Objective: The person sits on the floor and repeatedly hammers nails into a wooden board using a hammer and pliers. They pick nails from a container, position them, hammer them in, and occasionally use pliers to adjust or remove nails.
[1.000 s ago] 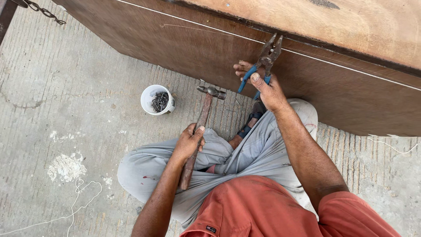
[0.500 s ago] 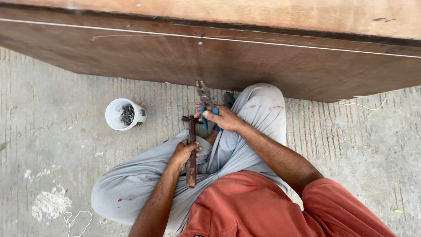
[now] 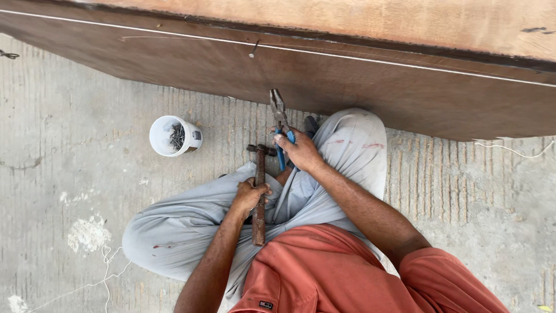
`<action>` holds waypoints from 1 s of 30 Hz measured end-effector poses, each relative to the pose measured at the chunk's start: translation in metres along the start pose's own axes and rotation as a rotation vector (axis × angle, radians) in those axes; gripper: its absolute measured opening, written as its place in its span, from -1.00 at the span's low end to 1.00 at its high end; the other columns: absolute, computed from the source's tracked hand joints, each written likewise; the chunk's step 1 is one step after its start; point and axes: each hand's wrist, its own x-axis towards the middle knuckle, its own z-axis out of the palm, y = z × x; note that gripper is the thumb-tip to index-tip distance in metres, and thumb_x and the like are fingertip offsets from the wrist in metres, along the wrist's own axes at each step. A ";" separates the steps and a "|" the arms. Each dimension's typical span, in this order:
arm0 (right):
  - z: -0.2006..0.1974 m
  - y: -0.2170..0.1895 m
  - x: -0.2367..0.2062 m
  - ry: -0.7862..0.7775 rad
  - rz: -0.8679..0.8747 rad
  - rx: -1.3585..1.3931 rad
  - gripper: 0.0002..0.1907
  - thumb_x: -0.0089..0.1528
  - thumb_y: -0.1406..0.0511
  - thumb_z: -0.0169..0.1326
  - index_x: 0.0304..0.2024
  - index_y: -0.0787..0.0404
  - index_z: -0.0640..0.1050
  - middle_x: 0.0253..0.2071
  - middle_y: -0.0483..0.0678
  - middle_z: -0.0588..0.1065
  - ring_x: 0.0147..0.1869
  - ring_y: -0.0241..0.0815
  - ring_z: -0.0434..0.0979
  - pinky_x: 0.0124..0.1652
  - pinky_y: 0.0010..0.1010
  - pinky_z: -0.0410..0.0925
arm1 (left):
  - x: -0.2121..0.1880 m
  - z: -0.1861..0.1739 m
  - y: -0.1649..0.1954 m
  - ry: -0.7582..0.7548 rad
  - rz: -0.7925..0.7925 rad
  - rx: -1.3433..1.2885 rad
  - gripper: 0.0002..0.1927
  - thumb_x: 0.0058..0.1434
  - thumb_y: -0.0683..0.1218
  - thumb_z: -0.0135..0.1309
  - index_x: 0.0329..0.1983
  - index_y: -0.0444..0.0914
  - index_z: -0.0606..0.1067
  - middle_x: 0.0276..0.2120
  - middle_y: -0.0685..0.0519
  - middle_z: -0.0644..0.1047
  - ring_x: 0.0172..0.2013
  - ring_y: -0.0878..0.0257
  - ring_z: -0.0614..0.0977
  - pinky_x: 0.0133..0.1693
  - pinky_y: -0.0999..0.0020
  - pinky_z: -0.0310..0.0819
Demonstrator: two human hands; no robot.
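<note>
Hidden under the right hand [image 3: 300, 152]: most of the blue grips of the pliers [image 3: 280, 124], with only short blue stretches peeking out beside the fingers. Cut off by the bottom edge: the orange shirt [image 3: 324, 272] and both upper arms. Covered by the left hand [image 3: 249, 196]: the middle of the hammer [image 3: 259, 194], leaving its rusty head above and the butt of its handle below. Too small to make out singly: the dark nails lying inside the white cup [image 3: 174, 135]. Hard to tell whether the plier tips are parted or closed, and whether anything sits between them.

Right hand wrapped around the plier handles, fingers curled tight, knuckles up, resting over the raised right knee. Pliers pointing up and away from the body, grey metal nose lying over the concrete floor [image 3: 75, 174] just short of the lower edge of the brown board [image 3: 359, 87], not touching it. Left hand closed in a fist around the hammer handle, held over the lap between the crossed legs in grey trousers [image 3: 185, 220]. Hammer standing nearly upright, worn and brown all over, head just left of the pliers. Higher on the board, a single nail [image 3: 253, 49] sticking out, bent, near a thin pale line running along the wood. Cup standing on the floor left of the hammer head, well apart from both hands.
</note>
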 end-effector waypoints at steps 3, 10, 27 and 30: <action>0.004 0.000 0.005 -0.021 0.000 0.028 -0.54 0.34 0.00 0.00 0.18 0.05 0.55 -0.30 -0.11 0.60 -0.33 -0.25 0.54 -0.25 -0.32 0.46 | -0.002 -0.002 0.001 0.035 -0.006 0.057 -0.67 0.18 -0.07 0.19 -0.13 -0.41 0.48 -0.41 -0.08 0.65 -0.57 0.23 0.60 -0.49 0.36 0.50; 0.013 0.003 0.011 0.061 -0.050 -0.123 -0.58 0.32 0.03 0.05 0.05 0.15 0.56 -0.28 -0.07 0.62 -0.21 -0.18 0.62 -0.15 -0.24 0.46 | -0.001 -0.007 0.005 -0.011 0.032 0.096 -0.72 0.20 -0.09 0.17 -0.14 -0.39 0.49 -0.41 -0.09 0.65 -0.57 0.22 0.57 -0.52 0.33 0.46; -0.025 -0.001 0.008 0.045 -0.118 0.138 -0.51 0.39 0.03 0.02 0.18 0.26 0.50 -0.16 -0.15 0.59 -0.35 -0.38 0.44 -0.32 -0.49 0.42 | -0.003 0.021 0.022 0.018 0.152 0.260 -0.55 0.12 -0.10 0.16 0.04 -0.40 0.42 -0.39 -0.11 0.63 -0.52 0.14 0.68 -0.42 0.21 0.58; -0.033 -0.010 0.001 0.004 -0.246 0.197 -0.45 0.41 0.03 0.00 0.27 0.28 0.43 -0.03 -0.12 0.59 -0.22 -0.38 0.50 -0.18 -0.49 0.47 | -0.004 0.023 0.025 0.058 0.246 0.442 -0.49 0.07 -0.05 0.18 0.05 -0.41 0.44 -0.40 -0.22 0.66 -0.44 0.06 0.70 -0.29 0.15 0.58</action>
